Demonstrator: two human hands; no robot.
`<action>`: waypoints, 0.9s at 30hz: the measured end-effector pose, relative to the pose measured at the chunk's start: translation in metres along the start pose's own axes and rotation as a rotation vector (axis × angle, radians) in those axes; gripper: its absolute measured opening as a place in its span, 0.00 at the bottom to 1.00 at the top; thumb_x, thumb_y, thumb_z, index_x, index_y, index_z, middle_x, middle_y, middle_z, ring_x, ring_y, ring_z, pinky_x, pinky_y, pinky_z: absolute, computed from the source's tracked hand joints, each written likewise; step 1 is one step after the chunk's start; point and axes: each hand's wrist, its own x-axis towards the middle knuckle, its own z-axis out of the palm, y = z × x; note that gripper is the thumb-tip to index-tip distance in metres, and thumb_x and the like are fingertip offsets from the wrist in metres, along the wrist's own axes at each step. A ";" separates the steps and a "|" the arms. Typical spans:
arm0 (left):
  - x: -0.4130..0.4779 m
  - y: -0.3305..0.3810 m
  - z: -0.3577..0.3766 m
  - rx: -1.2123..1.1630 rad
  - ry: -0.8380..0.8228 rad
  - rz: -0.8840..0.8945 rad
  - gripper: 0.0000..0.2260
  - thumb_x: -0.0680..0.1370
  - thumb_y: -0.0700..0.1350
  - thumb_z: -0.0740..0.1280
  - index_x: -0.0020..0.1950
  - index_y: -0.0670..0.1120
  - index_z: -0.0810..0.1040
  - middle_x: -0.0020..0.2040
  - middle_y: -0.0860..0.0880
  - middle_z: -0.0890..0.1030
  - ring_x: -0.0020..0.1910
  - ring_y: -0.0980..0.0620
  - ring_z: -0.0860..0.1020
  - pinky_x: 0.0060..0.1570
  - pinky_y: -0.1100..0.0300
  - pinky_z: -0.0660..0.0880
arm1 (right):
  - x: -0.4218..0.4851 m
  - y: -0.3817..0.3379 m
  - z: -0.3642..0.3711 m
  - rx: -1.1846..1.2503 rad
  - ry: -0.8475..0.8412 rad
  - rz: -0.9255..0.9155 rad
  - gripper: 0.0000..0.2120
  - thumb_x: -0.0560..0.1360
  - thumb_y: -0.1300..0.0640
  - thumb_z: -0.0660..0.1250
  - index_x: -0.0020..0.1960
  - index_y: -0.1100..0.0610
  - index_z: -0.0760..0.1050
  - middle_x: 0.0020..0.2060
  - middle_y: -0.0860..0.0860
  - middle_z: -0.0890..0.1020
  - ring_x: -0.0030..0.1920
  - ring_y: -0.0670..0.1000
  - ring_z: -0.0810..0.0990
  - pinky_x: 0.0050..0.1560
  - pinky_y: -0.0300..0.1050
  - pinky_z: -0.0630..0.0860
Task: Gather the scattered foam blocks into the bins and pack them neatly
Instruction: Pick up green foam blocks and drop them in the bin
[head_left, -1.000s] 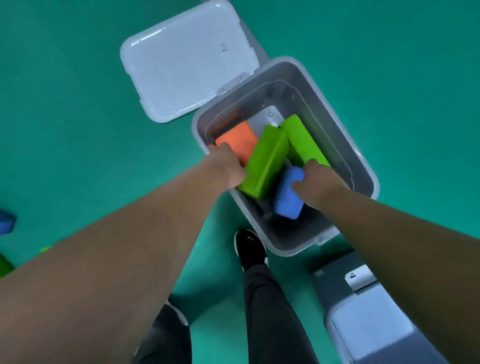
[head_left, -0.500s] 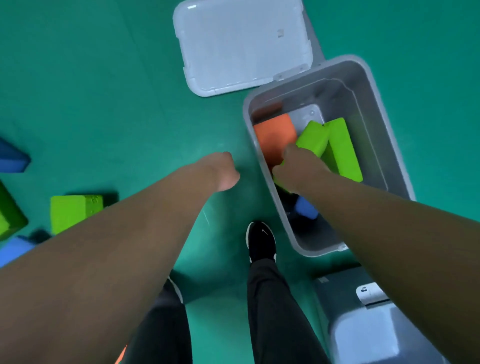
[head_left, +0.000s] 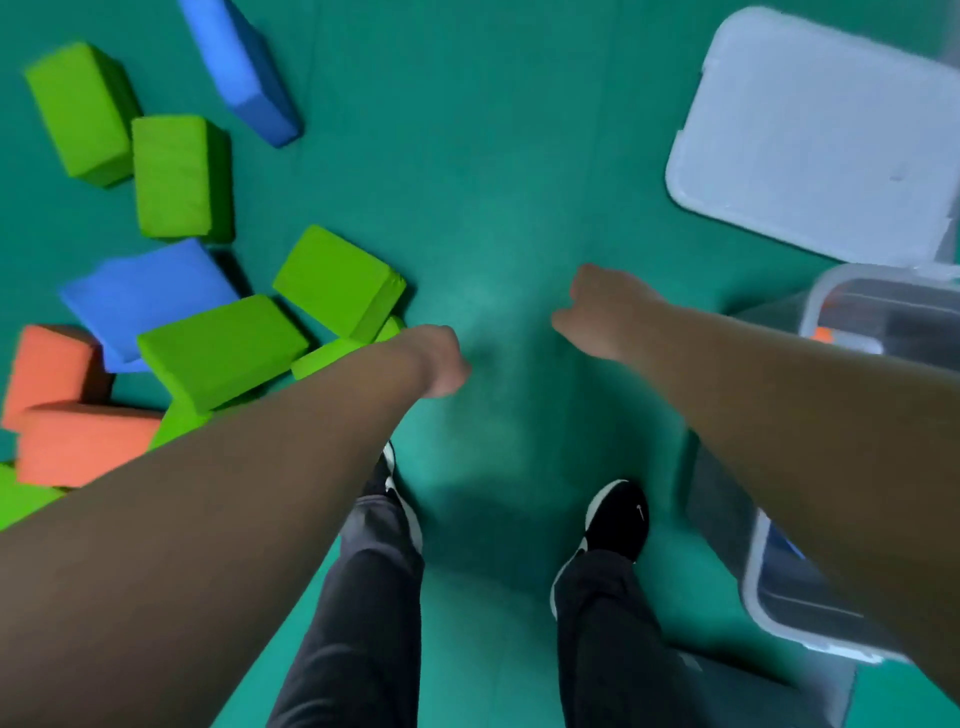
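Observation:
Scattered foam blocks lie on the green floor at the left: green blocks (head_left: 337, 283), blue blocks (head_left: 150, 291) and orange blocks (head_left: 78, 441), piled loosely. My left hand (head_left: 436, 361) hangs over the floor just right of that pile, fingers curled, holding nothing. My right hand (head_left: 597, 312) is out over bare floor in the middle, also empty, fingers loosely bent. The grey bin (head_left: 758, 587) stands at the right edge, partly behind my right forearm; an orange block (head_left: 823, 335) and a bit of blue show inside.
The bin's white lid (head_left: 815, 140) lies flat on the floor at the upper right. My two legs and black shoes (head_left: 618, 517) stand at the bottom centre. Open floor lies between the pile and the bin.
The view has swung left from the bin to the block pile. My right hand has come out of the bin and both hands now hover over the floor.

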 end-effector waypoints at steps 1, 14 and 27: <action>0.002 -0.024 0.002 -0.011 -0.010 -0.015 0.12 0.82 0.46 0.60 0.60 0.41 0.77 0.59 0.40 0.80 0.53 0.40 0.78 0.44 0.54 0.71 | 0.005 -0.026 0.004 -0.026 -0.014 -0.017 0.22 0.79 0.51 0.63 0.69 0.61 0.69 0.63 0.61 0.77 0.61 0.63 0.78 0.49 0.47 0.71; 0.024 -0.288 0.043 -0.240 -0.055 -0.159 0.10 0.82 0.47 0.60 0.53 0.42 0.76 0.55 0.40 0.79 0.51 0.40 0.77 0.45 0.54 0.72 | 0.079 -0.275 0.075 -0.263 -0.179 -0.222 0.15 0.77 0.47 0.63 0.52 0.59 0.72 0.50 0.59 0.79 0.52 0.62 0.80 0.42 0.46 0.69; 0.143 -0.366 0.070 -0.145 0.275 -0.337 0.33 0.77 0.50 0.68 0.78 0.42 0.60 0.77 0.39 0.63 0.77 0.38 0.61 0.75 0.44 0.63 | 0.223 -0.338 0.129 -0.553 -0.077 -0.158 0.48 0.72 0.27 0.66 0.75 0.65 0.66 0.69 0.64 0.71 0.68 0.66 0.72 0.66 0.58 0.73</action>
